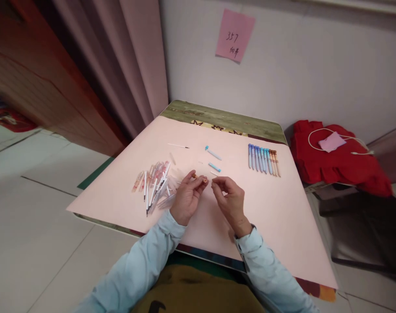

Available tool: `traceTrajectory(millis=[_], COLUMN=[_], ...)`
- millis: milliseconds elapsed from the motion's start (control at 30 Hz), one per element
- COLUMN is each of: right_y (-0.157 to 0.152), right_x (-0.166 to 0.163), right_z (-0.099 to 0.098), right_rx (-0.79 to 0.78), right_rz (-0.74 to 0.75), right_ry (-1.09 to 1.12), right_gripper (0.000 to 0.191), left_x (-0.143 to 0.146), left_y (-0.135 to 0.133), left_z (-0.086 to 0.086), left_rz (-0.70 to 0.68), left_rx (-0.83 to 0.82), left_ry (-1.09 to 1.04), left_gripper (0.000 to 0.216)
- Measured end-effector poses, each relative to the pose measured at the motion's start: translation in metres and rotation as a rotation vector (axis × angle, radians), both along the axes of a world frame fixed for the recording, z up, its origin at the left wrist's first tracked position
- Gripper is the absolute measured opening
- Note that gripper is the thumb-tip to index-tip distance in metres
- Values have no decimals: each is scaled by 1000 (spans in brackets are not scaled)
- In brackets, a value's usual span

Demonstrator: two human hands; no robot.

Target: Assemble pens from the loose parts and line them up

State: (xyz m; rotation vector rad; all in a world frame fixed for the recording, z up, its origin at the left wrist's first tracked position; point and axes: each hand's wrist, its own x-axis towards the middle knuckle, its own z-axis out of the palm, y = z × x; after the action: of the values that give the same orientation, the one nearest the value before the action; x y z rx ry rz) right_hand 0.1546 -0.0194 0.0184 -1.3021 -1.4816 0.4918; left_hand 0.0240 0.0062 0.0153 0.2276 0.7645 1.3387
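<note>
Over the middle of the pink sheet, my left hand [188,195] is closed on a small orange-brown pen part [204,180], with its end showing between thumb and fingers. Just to the right, my right hand [229,198] has thumb and fingertips pinched together; whatever they hold is too small to make out. Beyond the hands lie a light blue pen piece [214,153] with a blue figure at one end and a shorter blue piece [214,167]. Left of my left hand is a loose pile of white refills [147,198], clear tubes and patterned barrels [138,180].
Several finished-looking pens [263,160], blue through brown, lie in a row at the right. A single refill [178,146] lies far left on the pink sheet [276,230]. Beside the table's right edge, a red cloth [334,169] carries a white cable and pink paper.
</note>
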Motion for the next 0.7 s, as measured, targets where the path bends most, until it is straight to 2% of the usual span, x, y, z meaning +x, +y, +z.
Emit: traceTrajectory(millis=[367,567,700], right_y=[0,0,4], right_x=[3,2,10], right_z=[-7,-4,-4], right_rx=[29,36,18], right_rz=[36,40,-7], right_ry=[-207,-181,-130], right_gripper=[15,15,18], left_x=[12,11,7], left_y=[-4,-6,-4], left_z=[-7,-10,-1], left_rz=[16,-40,-83], left_rx=[20,-58,-121], left_ry=[53,-8,-44], left_gripper=[48,35,27])
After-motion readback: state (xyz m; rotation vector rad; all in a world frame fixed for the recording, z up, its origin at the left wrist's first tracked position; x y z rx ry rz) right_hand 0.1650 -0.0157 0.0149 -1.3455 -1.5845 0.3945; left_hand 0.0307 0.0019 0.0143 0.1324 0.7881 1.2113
